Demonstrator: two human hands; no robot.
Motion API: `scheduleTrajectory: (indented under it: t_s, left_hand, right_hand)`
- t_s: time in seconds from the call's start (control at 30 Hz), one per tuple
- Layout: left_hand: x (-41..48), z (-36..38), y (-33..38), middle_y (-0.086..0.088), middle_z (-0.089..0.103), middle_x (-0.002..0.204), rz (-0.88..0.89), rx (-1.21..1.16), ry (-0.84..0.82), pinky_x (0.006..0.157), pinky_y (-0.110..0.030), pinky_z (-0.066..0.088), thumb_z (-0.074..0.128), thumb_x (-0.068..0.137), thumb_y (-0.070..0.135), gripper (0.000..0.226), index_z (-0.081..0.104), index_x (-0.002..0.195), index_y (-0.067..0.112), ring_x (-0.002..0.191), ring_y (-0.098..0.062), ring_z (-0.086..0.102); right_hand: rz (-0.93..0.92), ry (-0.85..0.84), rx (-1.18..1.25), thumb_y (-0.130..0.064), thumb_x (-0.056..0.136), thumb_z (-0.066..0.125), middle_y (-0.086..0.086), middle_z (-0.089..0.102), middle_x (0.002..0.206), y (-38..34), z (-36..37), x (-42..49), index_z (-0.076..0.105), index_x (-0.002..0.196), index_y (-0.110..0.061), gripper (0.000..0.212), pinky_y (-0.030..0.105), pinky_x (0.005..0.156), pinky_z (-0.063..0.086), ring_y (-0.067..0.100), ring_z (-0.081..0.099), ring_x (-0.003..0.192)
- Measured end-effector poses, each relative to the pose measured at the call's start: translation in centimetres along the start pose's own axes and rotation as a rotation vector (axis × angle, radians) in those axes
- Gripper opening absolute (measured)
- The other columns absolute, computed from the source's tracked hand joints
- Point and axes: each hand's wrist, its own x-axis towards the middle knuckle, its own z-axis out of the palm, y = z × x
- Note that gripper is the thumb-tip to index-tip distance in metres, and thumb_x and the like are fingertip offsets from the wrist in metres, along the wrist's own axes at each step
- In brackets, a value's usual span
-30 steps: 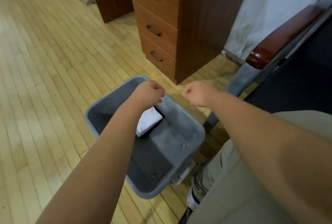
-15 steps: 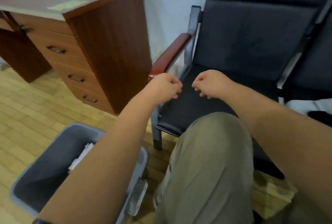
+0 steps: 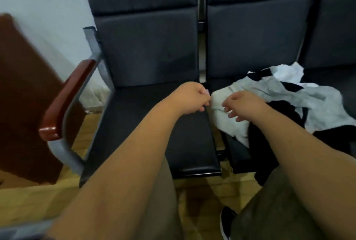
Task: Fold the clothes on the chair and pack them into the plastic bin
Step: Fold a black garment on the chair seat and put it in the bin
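A row of dark padded chairs (image 3: 146, 51) filled the view against a pale wall (image 3: 44, 14), with a blurred brown cabinet (image 3: 25, 105) at left on a wooden floor (image 3: 28, 201). The clothes (image 3: 289, 93), a loose unfolded heap of pale grey, white and black pieces, lay on the right-hand seat (image 3: 237, 155). The heap's long axis ran from the seat's near left corner up toward the far right, near the backrest. A pale grey garment (image 3: 227, 124) formed its near left end and pointed at the gap between the two seats. A black garment (image 3: 279, 108) lay partly beneath it and hung over the seat's front edge.

The left hand (image 3: 192, 98) was over the inner edge of the left-hand seat (image 3: 154, 124), fingers curled in and touching the pale garment's edge (whether they pinched the cloth could not be told). The right hand (image 3: 246, 103) hovered on the pale garment, its fingers (image 3: 234, 114) loosely bent, spread and grasping nothing. A red-brown wooden armrest (image 3: 65, 101) bounded the left-hand seat, and a black shoe (image 3: 226, 220) showed below between the knees.
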Motion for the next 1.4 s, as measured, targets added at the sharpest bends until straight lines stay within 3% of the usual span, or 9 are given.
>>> scheduleTrajectory:
  t_s: [0.27, 0.47, 0.57, 0.7, 0.83, 0.93, 1.03, 1.2, 1.4]
  left_hand:
    - [5.5, 10.4, -2.0, 0.004, 0.074, 0.102, 0.061, 0.102, -0.143, 0.088, -0.04, 0.062, 0.062, 0.1, 0.025, 0.012, 0.074, 0.1, 0.024, 0.091, -0.017, 0.073]
    - [6.9, 12.6, -2.4, 0.007, 0.074, 0.094, 0.124, 0.204, -0.272, 0.09, -0.04, 0.061, 0.062, 0.101, 0.025, 0.012, 0.074, 0.103, 0.025, 0.09, -0.014, 0.072]
    - [7.4, 12.1, -2.8, 0.009, 0.075, 0.092, 0.105, 0.222, -0.26, 0.089, -0.033, 0.059, 0.062, 0.102, 0.028, 0.012, 0.074, 0.102, 0.028, 0.09, -0.01, 0.072]
    - [7.7, 11.0, -3.1, 0.007, 0.077, 0.089, 0.07, 0.184, -0.235, 0.08, -0.027, 0.056, 0.064, 0.1, 0.029, 0.01, 0.074, 0.099, 0.031, 0.087, -0.006, 0.073]
    - [7.6, 10.4, -2.8, 0.008, 0.075, 0.101, 0.071, 0.106, -0.197, 0.073, -0.018, 0.05, 0.065, 0.101, 0.029, 0.012, 0.072, 0.111, 0.028, 0.088, -0.004, 0.071]
    - [7.9, 9.7, -2.8, 0.007, 0.059, 0.136, 0.155, 0.107, -0.08, 0.09, -0.024, 0.051, 0.074, 0.095, 0.033, 0.047, 0.057, 0.139, 0.031, 0.117, -0.011, 0.062]
    - [7.3, 8.0, -2.2, 0.008, 0.043, 0.149, 0.268, 0.096, 0.005, 0.11, -0.035, 0.045, 0.084, 0.085, 0.031, 0.08, 0.041, 0.151, 0.044, 0.133, -0.015, 0.049]
    - [5.3, 3.6, -2.2, 0.006, 0.076, 0.099, 0.227, -0.048, -0.059, 0.088, -0.044, 0.061, 0.074, 0.097, 0.032, 0.006, 0.072, 0.102, 0.034, 0.093, -0.013, 0.073]
    - [1.3, -1.9, -2.9, -0.008, 0.077, 0.101, 0.11, -0.512, -0.009, 0.085, -0.037, 0.055, 0.062, 0.105, 0.021, 0.017, 0.077, 0.108, 0.013, 0.095, -0.02, 0.072]
  right_hand:
    - [0.101, 0.122, -0.469, -0.026, 0.099, 0.051, 0.011, 0.07, 0.115, 6.3, -3.6, 4.5, 0.075, 0.114, -0.017, 0.03, 0.044, 0.096, 0.056, 0.031, 0.065, 0.102]
    - [0.26, 0.147, -0.608, -0.024, 0.101, 0.054, 0.017, 0.019, 0.162, 9.8, -5.0, 6.1, 0.038, 0.156, -0.028, 0.057, 0.055, 0.11, 0.041, 0.044, 0.035, 0.142]
    - [0.239, 0.19, -0.58, -0.022, 0.098, 0.056, 0.014, 0.037, 0.152, 11.0, -5.6, 6.8, 0.045, 0.148, -0.022, 0.051, 0.055, 0.105, 0.047, 0.042, 0.05, 0.132]
    - [0.241, 0.159, -0.565, -0.015, 0.094, 0.059, 0.009, 0.066, 0.113, 10.9, -5.8, 7.0, 0.065, 0.101, -0.013, 0.01, 0.039, 0.079, 0.051, 0.028, 0.06, 0.087]
    - [0.023, 0.118, -0.518, -0.022, 0.098, 0.063, 0.007, 0.07, 0.103, 8.9, -5.9, 6.0, 0.074, 0.107, -0.016, 0.016, 0.032, 0.078, 0.049, 0.027, 0.065, 0.095]
    - [-0.185, 0.084, -0.29, -0.035, 0.096, 0.071, -0.006, 0.071, 0.098, 6.2, -5.6, 3.8, 0.072, 0.1, -0.034, 0.004, 0.024, 0.071, 0.045, 0.014, 0.066, 0.094]
    - [-0.323, -0.026, -0.086, -0.039, 0.097, 0.071, -0.013, 0.075, 0.097, 4.0, -4.6, 2.1, 0.072, 0.102, -0.039, 0.004, 0.026, 0.084, 0.053, 0.005, 0.07, 0.093]
    - [-0.393, -0.02, 0.104, -0.032, 0.097, 0.072, -0.006, 0.077, 0.096, 1.4, -2.9, 1.3, 0.074, 0.102, -0.032, 0.005, 0.044, 0.096, 0.06, 0.014, 0.075, 0.095]
    - [-0.421, -0.197, 0.167, -0.027, 0.091, 0.079, -0.006, 0.08, 0.096, -1.5, -1.6, -0.6, 0.074, 0.105, -0.031, 0.015, 0.029, 0.084, 0.06, 0.012, 0.078, 0.09]
